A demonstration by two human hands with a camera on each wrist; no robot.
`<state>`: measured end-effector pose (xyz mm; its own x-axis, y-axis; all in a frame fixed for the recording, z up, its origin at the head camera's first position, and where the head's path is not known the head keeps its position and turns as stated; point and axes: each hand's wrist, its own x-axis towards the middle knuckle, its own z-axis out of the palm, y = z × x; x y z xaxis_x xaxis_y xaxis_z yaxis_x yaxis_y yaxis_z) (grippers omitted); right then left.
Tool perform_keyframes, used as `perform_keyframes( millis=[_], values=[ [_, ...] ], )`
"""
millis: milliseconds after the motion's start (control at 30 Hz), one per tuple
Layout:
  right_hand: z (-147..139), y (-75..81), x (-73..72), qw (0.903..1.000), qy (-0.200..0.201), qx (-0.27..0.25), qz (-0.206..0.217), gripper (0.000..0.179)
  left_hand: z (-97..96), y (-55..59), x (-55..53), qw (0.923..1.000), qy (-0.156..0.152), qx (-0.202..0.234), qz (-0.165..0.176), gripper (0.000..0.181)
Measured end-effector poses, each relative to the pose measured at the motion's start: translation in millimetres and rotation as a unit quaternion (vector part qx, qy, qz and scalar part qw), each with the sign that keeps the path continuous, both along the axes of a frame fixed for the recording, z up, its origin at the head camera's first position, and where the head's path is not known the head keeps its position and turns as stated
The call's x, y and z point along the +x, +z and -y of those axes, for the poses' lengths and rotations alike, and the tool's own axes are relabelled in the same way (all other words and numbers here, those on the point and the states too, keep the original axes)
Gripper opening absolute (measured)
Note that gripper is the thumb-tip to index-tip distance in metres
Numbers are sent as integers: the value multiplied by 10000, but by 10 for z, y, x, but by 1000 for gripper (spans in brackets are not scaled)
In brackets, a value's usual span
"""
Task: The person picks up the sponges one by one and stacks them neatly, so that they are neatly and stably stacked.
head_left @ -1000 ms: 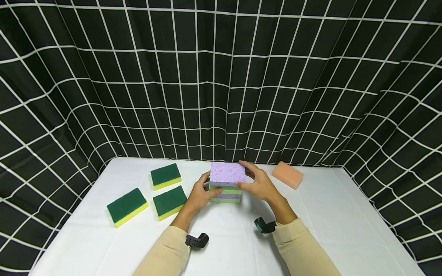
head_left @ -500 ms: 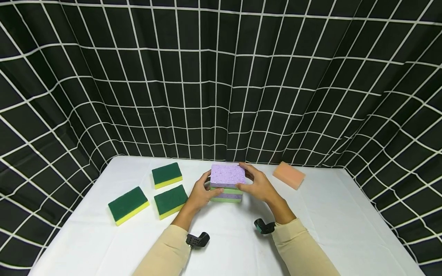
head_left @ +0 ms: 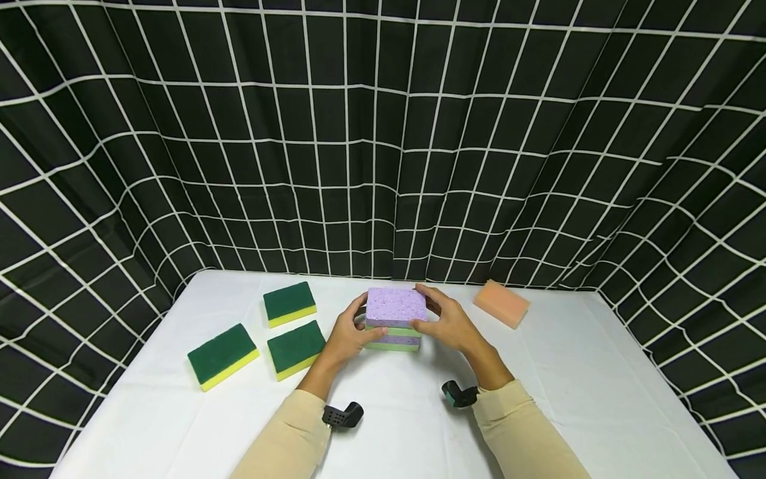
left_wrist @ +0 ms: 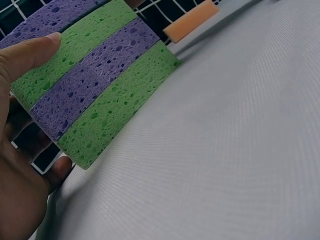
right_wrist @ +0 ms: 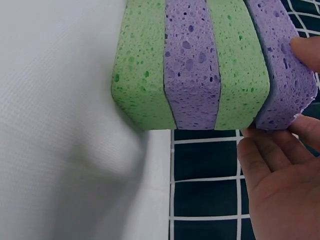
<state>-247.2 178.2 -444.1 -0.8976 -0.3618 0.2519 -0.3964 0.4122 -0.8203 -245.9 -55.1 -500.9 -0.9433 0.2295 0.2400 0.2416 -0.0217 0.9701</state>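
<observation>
A stack of sponges stands between my hands at the middle of the table's far half. From the bottom it runs bottom green sponge [left_wrist: 120, 105], lower purple sponge [left_wrist: 95, 77], upper green sponge [left_wrist: 86, 45], top purple sponge [head_left: 396, 306]. My left hand [head_left: 348, 336] holds the stack at its left end, thumb on the upper green sponge's front and fingers round the side, partly hidden. With thumb in front and fingers behind, my right hand [head_left: 450, 322] grips the top purple sponge by its right end. In the right wrist view a thin dark seam shows below that sponge.
Three green-and-yellow scouring sponges lie to the left: one at the back [head_left: 290, 303], one nearer the left arm [head_left: 296, 347], one farther left [head_left: 223, 356]. An orange sponge [head_left: 501, 303] lies at the back right. A black gridded curtain [head_left: 383, 166] surrounds the white table [head_left: 401, 426].
The top purple sponge has come slightly lower and a little to the right on the stack. Both hands keep nearly the same place.
</observation>
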Motion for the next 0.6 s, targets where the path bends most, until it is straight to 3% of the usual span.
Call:
perform_keyframes(
  millis=[167, 267, 400, 500, 600],
  values=[
    [22, 17, 25, 9999, 25, -48, 90, 73, 12, -5, 0, 10000, 23, -71, 39, 86],
    [64, 139, 109, 9999, 74, -53, 69, 71, 15, 19, 9, 9999, -35, -28, 114, 86],
    [111, 312, 225, 9999, 88, 13, 121, 69, 29, 163, 83, 9998, -186, -13, 123, 85],
    [120, 345, 247, 9998, 93, 23, 147, 68, 38, 255, 123, 9996, -262, -47, 112, 83],
    [121, 344, 243, 9999, 112, 5, 119, 68, 33, 198, 85, 9996, -258, -26, 130, 84]
  ],
)
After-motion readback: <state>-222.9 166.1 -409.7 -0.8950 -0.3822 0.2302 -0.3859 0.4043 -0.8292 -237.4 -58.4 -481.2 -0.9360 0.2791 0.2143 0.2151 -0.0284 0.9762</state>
